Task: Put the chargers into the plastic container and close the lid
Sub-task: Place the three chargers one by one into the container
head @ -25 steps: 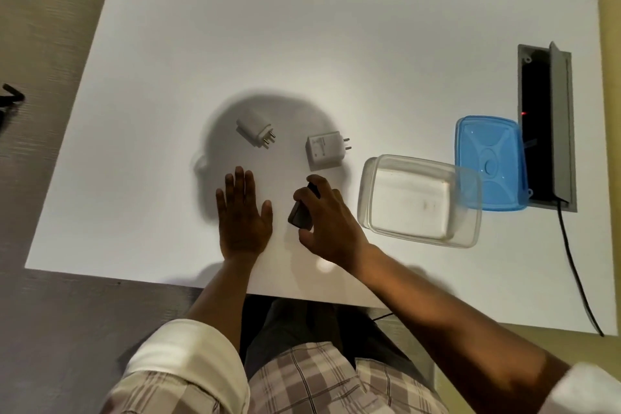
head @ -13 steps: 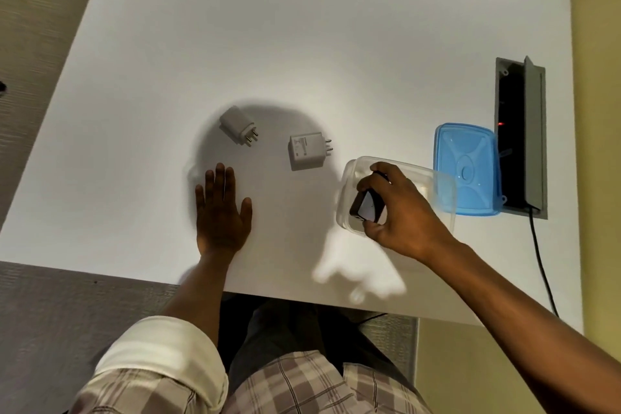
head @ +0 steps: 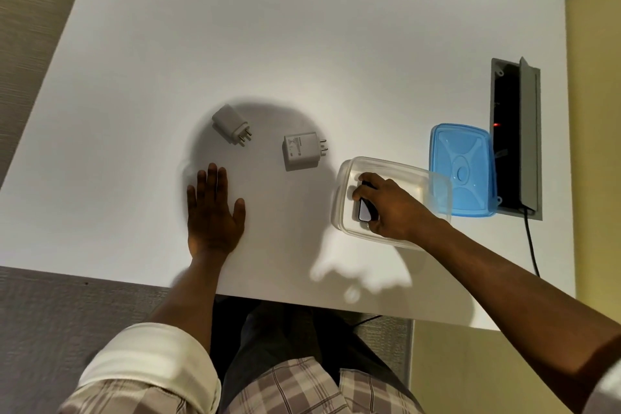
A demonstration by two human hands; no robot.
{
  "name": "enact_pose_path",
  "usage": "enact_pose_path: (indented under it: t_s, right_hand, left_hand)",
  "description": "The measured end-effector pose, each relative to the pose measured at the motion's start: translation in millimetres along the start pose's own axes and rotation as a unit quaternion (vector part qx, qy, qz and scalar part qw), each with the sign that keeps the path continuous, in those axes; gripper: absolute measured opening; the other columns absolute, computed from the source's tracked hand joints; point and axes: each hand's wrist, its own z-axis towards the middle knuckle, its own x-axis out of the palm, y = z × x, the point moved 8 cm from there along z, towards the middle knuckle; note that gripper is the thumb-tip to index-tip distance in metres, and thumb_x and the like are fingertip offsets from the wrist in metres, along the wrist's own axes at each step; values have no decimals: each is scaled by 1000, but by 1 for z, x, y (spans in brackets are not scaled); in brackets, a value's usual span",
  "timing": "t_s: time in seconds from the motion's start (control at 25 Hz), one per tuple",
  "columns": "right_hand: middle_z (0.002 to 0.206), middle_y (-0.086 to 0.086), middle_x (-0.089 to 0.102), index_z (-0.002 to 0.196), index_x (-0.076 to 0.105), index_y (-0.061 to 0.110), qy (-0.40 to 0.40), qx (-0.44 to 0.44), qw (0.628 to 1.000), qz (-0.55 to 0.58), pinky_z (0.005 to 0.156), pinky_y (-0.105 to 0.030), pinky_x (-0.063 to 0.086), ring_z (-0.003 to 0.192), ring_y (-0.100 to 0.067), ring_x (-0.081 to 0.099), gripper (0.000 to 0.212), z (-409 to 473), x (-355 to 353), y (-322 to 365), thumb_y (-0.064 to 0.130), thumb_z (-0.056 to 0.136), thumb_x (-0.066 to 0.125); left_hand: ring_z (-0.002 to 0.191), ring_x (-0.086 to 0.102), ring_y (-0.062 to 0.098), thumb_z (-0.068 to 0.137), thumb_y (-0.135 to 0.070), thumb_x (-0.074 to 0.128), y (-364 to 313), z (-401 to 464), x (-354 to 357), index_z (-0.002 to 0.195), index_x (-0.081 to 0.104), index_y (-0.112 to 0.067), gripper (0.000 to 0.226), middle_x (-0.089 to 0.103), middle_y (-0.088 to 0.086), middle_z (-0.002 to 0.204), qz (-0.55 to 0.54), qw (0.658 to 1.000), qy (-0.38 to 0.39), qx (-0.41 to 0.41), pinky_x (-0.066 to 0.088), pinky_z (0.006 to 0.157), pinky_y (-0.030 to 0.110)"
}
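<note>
A clear plastic container (head: 433,185) sits open on the white table (head: 302,44), right of centre. My right hand (head: 391,208) reaches inside it, fingers closed around a dark charger (head: 364,211) low in the container. Two white chargers lie on the table to the left: a small one (head: 232,124) and a larger square one (head: 301,151), both with prongs pointing right. The blue lid (head: 462,168) lies flat just behind the container's right end. My left hand (head: 213,212) rests flat on the table, palm down, holding nothing.
A grey cable box (head: 529,134) with its flap up is set into the table at the right, a black cord (head: 531,245) running from it over the near edge. The table's near edge is close to my wrists.
My right hand carried the dark charger from beside my left hand over to the container and down into it. My left hand stayed flat on the table.
</note>
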Motion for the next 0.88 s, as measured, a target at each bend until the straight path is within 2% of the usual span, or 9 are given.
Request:
enact_pose_path:
  t_s: [0.2, 0.52, 0.6, 0.68, 0.72, 0.8, 0.88]
  right_hand:
    - [148, -7, 35, 122, 53, 27, -5, -4, 1000, 2, 87, -43, 51, 107, -37, 56, 62, 13, 8, -1, 22, 65, 77]
    - [157, -5, 27, 135, 49, 28, -1, 31, 1000, 3, 95, -41, 49, 122, -35, 52, 67, 3, -3, 10, 24, 74, 74]
    - [148, -4, 40, 132, 53, 27, -76, 58, 995, 14, 86, -39, 52, 116, -31, 55, 57, -14, -36, 24, 19, 78, 70]
    - [121, -1, 58, 121, 59, 24, -191, 68, 976, 77, 73, -34, 51, 95, -23, 62, 42, -31, -75, 57, 16, 80, 65]
    - [108, 1, 62, 116, 60, 24, -222, 76, 964, 122, 71, -32, 50, 85, -19, 63, 36, -33, -87, 77, 18, 81, 64]
    - [96, 2, 67, 115, 57, 22, -207, 112, 952, 197, 71, -30, 47, 81, -17, 63, 35, -12, -86, 112, 25, 81, 63]
    - [106, -9, 68, 125, 46, 13, -135, 165, 952, 221, 79, -33, 46, 97, -27, 63, 49, 26, -65, 131, 29, 82, 61]
  left_hand:
    - [154, 6, 26, 96, -43, 32, 1, 1, 1, 157, 7, -16, 71, 9, 7, 166, -2, 1000, 1, -6, 10, 125, 48]
    - [154, 6, 26, 97, -42, 33, 2, 0, 1, 157, 5, -17, 71, 8, 6, 167, -4, 1000, 3, -6, 8, 125, 47]
    - [154, 7, 26, 96, -41, 35, 1, 0, 0, 157, 7, -16, 71, 9, 7, 166, -10, 1000, 2, -4, 8, 125, 47]
    - [154, 9, 27, 96, -40, 37, 1, 1, -1, 157, 10, -15, 71, 11, 7, 166, -11, 1000, 0, -6, 9, 125, 47]
    - [154, 9, 27, 96, -40, 37, 1, 1, -1, 157, 10, -14, 72, 11, 8, 166, -9, 1000, 2, -8, 9, 125, 47]
    - [154, 9, 27, 96, -40, 38, 1, 1, -2, 157, 10, -14, 72, 11, 8, 166, -2, 1000, 7, -7, 10, 125, 47]
    - [154, 7, 26, 96, -40, 37, 1, 1, -2, 157, 8, -15, 72, 9, 7, 166, 0, 1000, 12, -8, 10, 125, 48]
